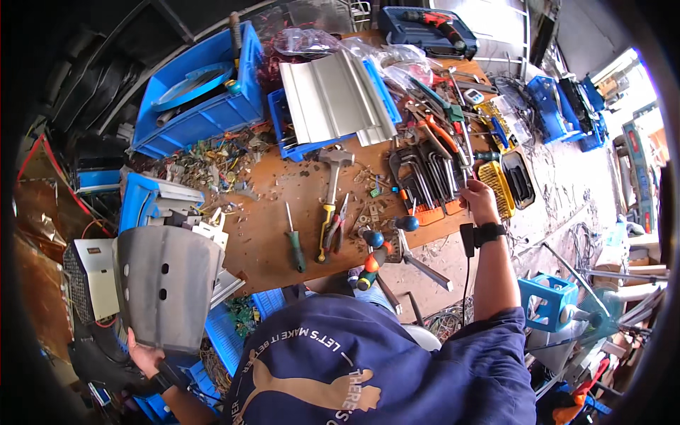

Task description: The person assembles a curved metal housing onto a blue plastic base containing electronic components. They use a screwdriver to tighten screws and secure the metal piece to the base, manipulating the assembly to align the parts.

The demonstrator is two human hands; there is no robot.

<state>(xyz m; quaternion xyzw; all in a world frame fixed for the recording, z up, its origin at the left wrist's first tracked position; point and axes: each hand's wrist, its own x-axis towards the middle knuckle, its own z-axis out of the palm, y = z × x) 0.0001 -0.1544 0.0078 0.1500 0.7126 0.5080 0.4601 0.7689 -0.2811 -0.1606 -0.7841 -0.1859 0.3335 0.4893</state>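
My left hand (145, 354) grips the lower edge of a grey curved panel (170, 290) with several dark and light holes, tilted up at the left of the bench. My right hand (482, 202) is at the bench's right edge, fingers pinched together beside a row of hex keys (440, 173) in orange holders. What they pinch, perhaps a thin metal shaft, I cannot make out. Close to that hand lies a yellow brush-like block (496, 188). A hammer (331, 191), a green-handled screwdriver (295, 244) and red-handled pliers (338, 227) rest mid-bench.
A large blue crate (205, 127) and grey metal profiles (333, 99) stand at the back of the littered wooden bench (262, 184). Screwdrivers with round handles (372, 258) stick out at the front edge. A blue stool (549, 301) is at right.
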